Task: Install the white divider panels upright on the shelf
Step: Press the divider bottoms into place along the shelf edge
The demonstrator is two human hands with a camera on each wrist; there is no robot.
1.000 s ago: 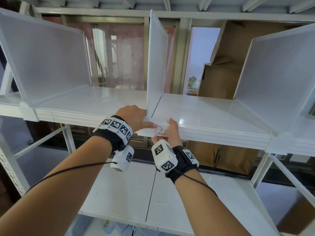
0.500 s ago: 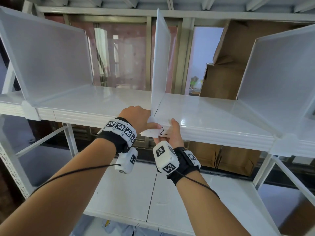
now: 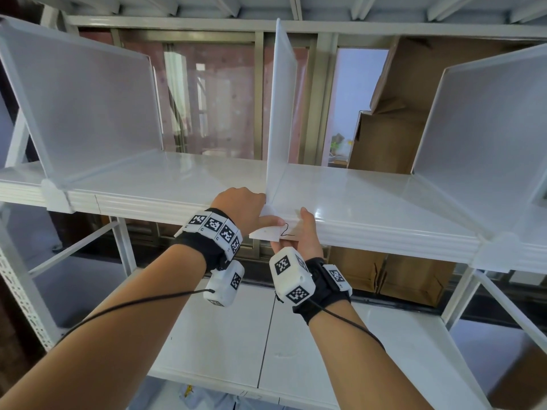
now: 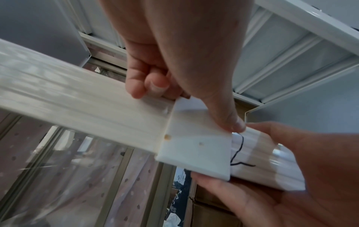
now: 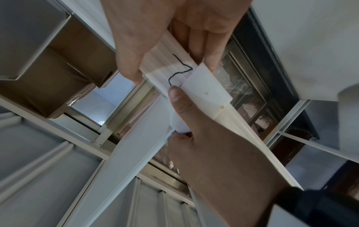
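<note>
Nearest to you, your left hand (image 3: pixel 241 207) holds the little white clip (image 3: pixel 268 232) at the front edge of the shelf (image 3: pixel 384 202). Its thumb presses on the flat face of the clip and its other fingers are curled over the top of the shelf edge, so this grip is closed on the clip. Your right hand (image 3: pixel 302 235) is just beside the clip, on its right. It cups the shelf edge from below with the thumb up on the front, a narrow grip on the edge, right where a black squiggle (image 4: pixel 238 151) is drawn.

The middle divider panel (image 3: pixel 281 113) stands upright straight behind the clip. Its long bottom edge runs away from you to the back of the shelf. Your left hand is the nearer one to it, so I think that hand must push the clip straight on.

Two more divider panels stand well apart from the clip, one far to its left (image 3: pixel 88 108) and one far to its right (image 3: pixel 479 122).
</note>
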